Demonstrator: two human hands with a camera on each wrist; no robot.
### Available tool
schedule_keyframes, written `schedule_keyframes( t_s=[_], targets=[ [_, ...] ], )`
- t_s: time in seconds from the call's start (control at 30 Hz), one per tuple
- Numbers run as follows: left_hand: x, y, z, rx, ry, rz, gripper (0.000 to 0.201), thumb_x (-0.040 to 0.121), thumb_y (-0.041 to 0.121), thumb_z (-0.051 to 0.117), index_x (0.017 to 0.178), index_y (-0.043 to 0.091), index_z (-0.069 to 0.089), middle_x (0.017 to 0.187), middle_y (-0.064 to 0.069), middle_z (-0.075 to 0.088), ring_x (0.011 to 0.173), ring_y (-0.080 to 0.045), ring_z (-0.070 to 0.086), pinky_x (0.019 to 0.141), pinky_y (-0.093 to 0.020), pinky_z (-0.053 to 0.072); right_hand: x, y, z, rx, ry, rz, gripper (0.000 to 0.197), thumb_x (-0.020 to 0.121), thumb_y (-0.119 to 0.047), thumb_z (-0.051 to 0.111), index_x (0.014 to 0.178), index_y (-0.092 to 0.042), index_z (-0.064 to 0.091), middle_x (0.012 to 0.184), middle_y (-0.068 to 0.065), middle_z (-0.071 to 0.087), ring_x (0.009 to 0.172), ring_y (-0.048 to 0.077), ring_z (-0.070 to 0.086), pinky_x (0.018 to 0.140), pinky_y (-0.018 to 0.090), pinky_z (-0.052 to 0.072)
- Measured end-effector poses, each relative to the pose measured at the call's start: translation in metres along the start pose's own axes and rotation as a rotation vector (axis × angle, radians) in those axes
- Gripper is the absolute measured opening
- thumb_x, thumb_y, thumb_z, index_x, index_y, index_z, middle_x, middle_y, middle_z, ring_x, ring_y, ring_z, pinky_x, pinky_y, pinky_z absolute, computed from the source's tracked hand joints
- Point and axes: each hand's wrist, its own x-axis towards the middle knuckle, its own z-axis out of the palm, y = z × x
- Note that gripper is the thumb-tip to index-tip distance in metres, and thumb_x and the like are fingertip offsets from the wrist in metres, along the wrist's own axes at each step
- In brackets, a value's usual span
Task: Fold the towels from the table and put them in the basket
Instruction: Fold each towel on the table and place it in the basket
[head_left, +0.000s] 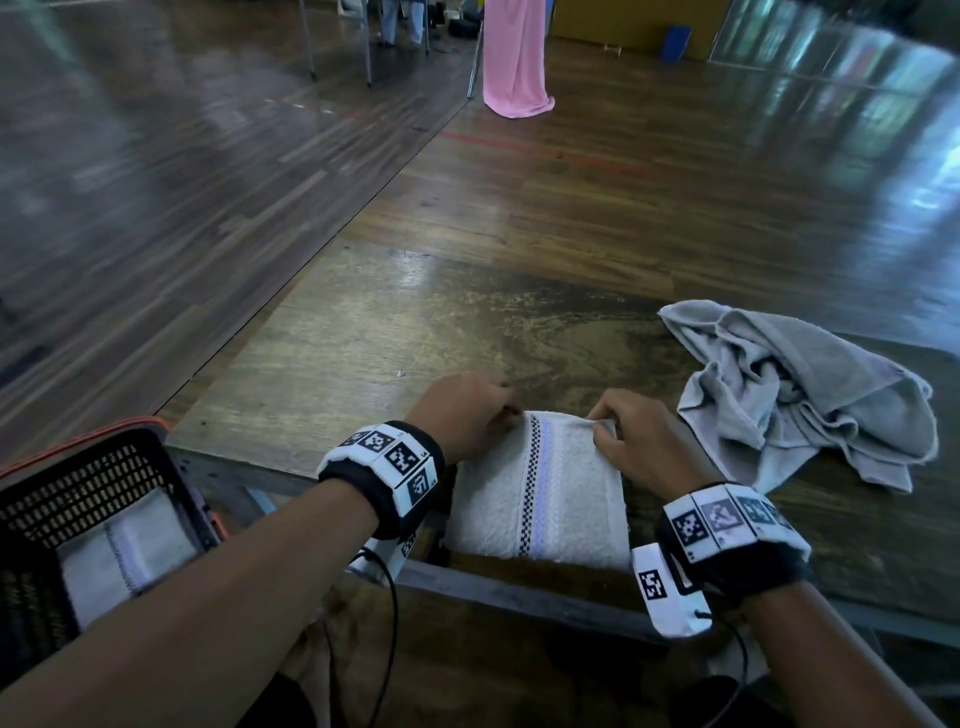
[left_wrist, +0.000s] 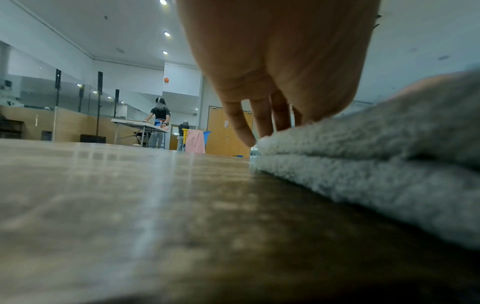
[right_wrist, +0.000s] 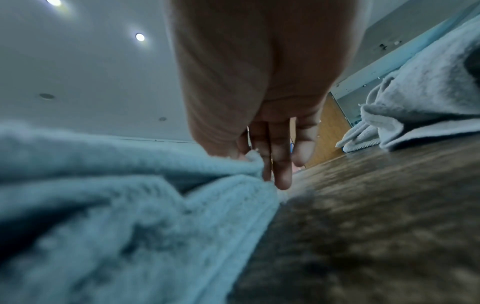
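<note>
While hands (head_left: 550, 426) pinch towel (head_left: 540, 499), fingertips stay hidden.

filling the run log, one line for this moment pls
white towel folded | left hand, right hand pinch far corners | grey towel unfolded

Dim indoor light from ceiling spots (left_wrist: 166, 34) glares off the table (head_left: 415, 291) (wrist foregrounds blurred, head-view edges smeared).

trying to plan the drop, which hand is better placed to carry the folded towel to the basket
Left, probably. The basket sits beyond the left hand, off the table's left edge, while the right hand pinches the white towel on the side nearer the crumpled grey towel.
</note>
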Motion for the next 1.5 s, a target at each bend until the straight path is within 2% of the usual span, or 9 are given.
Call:
schedule_keyframes(
  t_s=[0.17,0.37,0.5,0.7,0.87,1.0,1.13,1.37,1.5],
  targets=[
    [0.006,0.002,-0.001,-0.003,-0.025,-0.086,0.016,0.092,0.025,0.050,0.099,0.018,0.063,0.106,0.000,0.063,0.098,-0.021,0.059,0.074,-0.030,0.044,-0.001,-0.001,0.001,-0.068,0.052,-0.135,0.005,0.084,-0.011,0.056,0.084,-0.015,0.058,0.087,-0.006,0.048,0.080,0.011,0.047,0.065,0.028,0.042],
    [0.003,0.003,-0.001,0.127,0.007,0.011,0.014,0.096,0.024,0.042,0.099,0.017,0.054,0.097,-0.003,0.064,0.082,-0.024,0.059,0.063,-0.031,0.039,-0.003,0.001,0.002,-0.003,0.043,-0.068,0.009,0.086,-0.017,0.055,0.080,-0.023,0.051,0.073,-0.009,0.052,0.065,0.013,0.051,0.055,0.027,0.037],
    [0.004,0.000,0.000,0.031,0.028,-0.063,0.013,0.097,0.024,0.040,0.099,0.017,0.050,0.094,-0.007,0.063,0.073,-0.022,0.053,0.060,-0.030,0.036,0.001,0.001,0.003,-0.009,0.046,-0.046,0.010,0.088,-0.019,0.053,0.081,-0.024,0.049,0.068,-0.008,0.052,0.059,0.009,0.049,0.050,0.026,0.030],
    [0.007,0.004,0.004,0.138,0.041,-0.093,0.014,0.096,0.022,0.043,0.104,0.021,0.054,0.110,0.000,0.059,0.099,-0.021,0.057,0.085,-0.031,0.037,0.000,-0.006,0.007,-0.180,0.082,-0.154,0.010,0.086,-0.015,0.055,0.089,-0.018,0.064,0.093,0.000,0.056,0.088,0.021,0.053,0.070,0.033,0.045],
    [-0.005,0.030,0.002,0.206,-0.017,0.028,0.026,0.095,0.016,0.041,0.113,0.018,0.059,0.113,-0.001,0.059,0.104,-0.021,0.057,0.093,-0.033,0.036,-0.013,-0.020,0.010,-0.538,0.032,-0.174,0.026,0.088,-0.023,0.045,0.105,-0.017,0.064,0.113,0.001,0.051,0.106,0.021,0.042,0.083,0.036,0.033],
    [-0.017,0.044,0.016,0.001,-0.131,-0.127,0.044,0.098,0.029,0.031,0.139,0.014,0.040,0.146,-0.008,0.041,0.136,-0.024,0.036,0.107,-0.037,0.028,-0.029,-0.031,0.020,-0.330,-0.082,0.013,0.042,0.097,-0.037,0.029,0.126,-0.014,0.050,0.137,0.004,0.045,0.128,0.022,0.036,0.100,0.042,0.033],
    [-0.023,0.042,0.035,-0.036,-0.171,-0.242,0.055,0.099,0.039,0.020,0.150,0.021,0.013,0.159,0.003,0.010,0.146,-0.011,0.003,0.117,-0.036,0.004,-0.043,-0.035,0.037,-0.091,-0.120,0.131,0.056,0.099,-0.042,0.024,0.147,-0.014,0.020,0.159,0.003,0.009,0.146,0.019,0.005,0.116,0.046,0.016],
    [-0.016,0.024,0.044,-0.032,-0.182,-0.324,0.061,0.095,0.052,0.013,0.150,0.028,0.004,0.159,0.010,-0.002,0.146,-0.013,-0.010,0.115,-0.048,-0.010,-0.039,-0.016,0.045,-0.001,-0.133,0.232,0.065,0.095,-0.056,0.022,0.149,-0.029,0.000,0.157,0.004,-0.019,0.143,0.021,-0.023,0.115,0.048,-0.008],
    [-0.032,0.012,0.032,0.042,-0.172,-0.326,0.064,0.095,0.054,0.012,0.150,0.022,0.006,0.160,0.005,0.000,0.147,-0.017,-0.005,0.116,-0.049,-0.005,-0.049,0.006,0.029,-0.050,-0.064,0.336,0.074,0.089,-0.066,0.029,0.149,-0.027,0.011,0.158,0.010,-0.011,0.145,0.024,-0.015,0.115,0.046,-0.006]
  ],
)
